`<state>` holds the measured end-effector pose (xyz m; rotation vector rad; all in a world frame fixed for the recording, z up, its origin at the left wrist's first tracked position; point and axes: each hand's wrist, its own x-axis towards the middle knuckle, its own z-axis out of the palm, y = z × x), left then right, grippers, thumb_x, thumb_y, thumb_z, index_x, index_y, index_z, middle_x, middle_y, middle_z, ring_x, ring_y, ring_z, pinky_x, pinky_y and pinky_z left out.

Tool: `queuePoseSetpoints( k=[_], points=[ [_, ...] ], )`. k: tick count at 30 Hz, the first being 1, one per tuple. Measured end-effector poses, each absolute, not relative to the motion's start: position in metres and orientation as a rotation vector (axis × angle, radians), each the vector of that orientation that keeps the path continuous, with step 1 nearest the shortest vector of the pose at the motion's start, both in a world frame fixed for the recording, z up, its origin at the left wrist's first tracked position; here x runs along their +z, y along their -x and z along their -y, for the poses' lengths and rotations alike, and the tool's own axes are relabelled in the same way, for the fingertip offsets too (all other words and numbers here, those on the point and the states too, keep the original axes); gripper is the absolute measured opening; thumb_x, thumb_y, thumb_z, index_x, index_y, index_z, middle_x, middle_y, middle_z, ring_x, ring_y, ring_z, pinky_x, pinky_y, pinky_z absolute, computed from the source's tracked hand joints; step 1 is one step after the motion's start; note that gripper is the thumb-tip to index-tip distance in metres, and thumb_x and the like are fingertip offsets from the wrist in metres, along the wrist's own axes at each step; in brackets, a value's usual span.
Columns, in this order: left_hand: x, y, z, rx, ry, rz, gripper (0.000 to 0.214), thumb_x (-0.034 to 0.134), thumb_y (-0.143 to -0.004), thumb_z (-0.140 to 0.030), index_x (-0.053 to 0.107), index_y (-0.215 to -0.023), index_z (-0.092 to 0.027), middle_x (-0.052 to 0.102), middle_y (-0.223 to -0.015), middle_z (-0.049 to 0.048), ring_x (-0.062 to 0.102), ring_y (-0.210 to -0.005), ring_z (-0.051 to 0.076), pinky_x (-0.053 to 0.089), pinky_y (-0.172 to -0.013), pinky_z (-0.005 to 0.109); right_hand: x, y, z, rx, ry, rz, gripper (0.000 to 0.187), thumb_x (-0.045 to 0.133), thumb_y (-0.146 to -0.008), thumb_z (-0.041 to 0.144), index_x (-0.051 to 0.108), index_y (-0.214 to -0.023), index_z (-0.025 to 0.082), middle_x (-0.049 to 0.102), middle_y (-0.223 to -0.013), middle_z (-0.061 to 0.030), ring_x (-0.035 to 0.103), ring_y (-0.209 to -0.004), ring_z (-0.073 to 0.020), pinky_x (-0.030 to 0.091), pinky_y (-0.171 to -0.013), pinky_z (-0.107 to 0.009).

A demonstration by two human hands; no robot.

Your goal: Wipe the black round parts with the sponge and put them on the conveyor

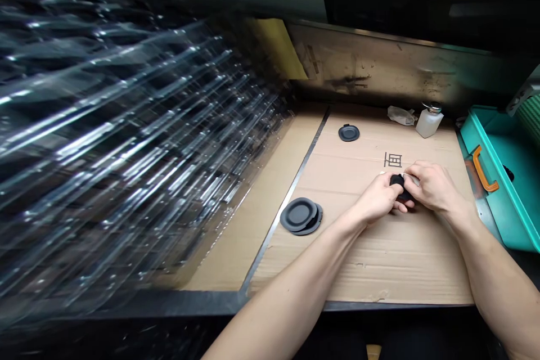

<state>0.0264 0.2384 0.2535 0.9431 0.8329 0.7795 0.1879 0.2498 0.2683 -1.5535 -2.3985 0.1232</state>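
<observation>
The left hand (379, 197) and right hand (432, 185) close from opposite sides on a black disc (397, 181), their partly curled fingers bracing it between them over the cardboard (358, 259).

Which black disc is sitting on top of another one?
The disc near the metal strip: it overlaps a second disc, while the lone disc near the bottle touches none.

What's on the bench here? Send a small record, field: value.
left hand: holding black round part
right hand: holding the same part
nearby: two stacked black discs, single black disc
surface: cardboard sheet
far edge: dispenser bottle, crumpled tissue
right side: teal bin, orange handle
left side: stacked clear plastic trays, blurred
</observation>
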Motion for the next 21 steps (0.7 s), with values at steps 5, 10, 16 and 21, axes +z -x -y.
queuePoseSetpoints(
  k=[5,10,16,21],
  points=[
    [0.254,-0.025,-0.238,0.761,-0.966,-0.829,0.015,0.054,-0.083,-0.007,0.055,-0.096,-0.014,0.068,-0.08,0.0075,0.07,-0.063,0.015,0.055,-0.05,0.021,0.27,-0.186,-0.25,0.058,1.459,2.494,0.023,0.048,-0.095,0.021,0.071,-0.09,0.019,0.069,-0.09,-0.007,0.062,-0.087,-0.0194,0.042,-0.079,-0.027],
    [0.249,-0.023,-0.238,0.718,-1.031,-0.847,0.02,0.053,-0.083,-0.007,0.055,-0.101,-0.014,0.069,-0.087,0.0099,0.072,-0.068,0.018,0.056,-0.051,0.023,0.274,-0.189,-0.249,0.056,1.545,2.532,0.02,0.053,-0.093,0.023,0.071,-0.084,0.019,0.07,-0.087,-0.0067,0.064,-0.083,-0.0201,0.042,-0.074,-0.028],
    [0.239,-0.02,-0.234,0.666,-1.22,-0.839,0.026,0.054,-0.086,-0.011,0.055,-0.111,-0.016,0.069,-0.077,0.0065,0.068,-0.058,0.016,0.053,-0.05,0.022,0.278,-0.189,-0.246,0.052,1.604,2.511,0.019,0.055,-0.088,0.022,0.073,-0.081,0.02,0.073,-0.087,-0.0068,0.066,-0.081,-0.0203,0.041,-0.07,-0.027],
    [0.251,-0.026,-0.23,0.67,-1.271,-0.895,0.029,0.048,-0.09,-0.011,0.054,-0.118,-0.016,0.066,-0.081,0.0055,0.065,-0.054,0.013,0.05,-0.047,0.021,0.285,-0.206,-0.249,0.292,1.613,2.413,0.02,0.057,-0.085,0.024,0.076,-0.08,0.021,0.075,-0.084,-0.0051,0.066,-0.076,-0.0187,0.043,-0.068,-0.026]
  ],
)
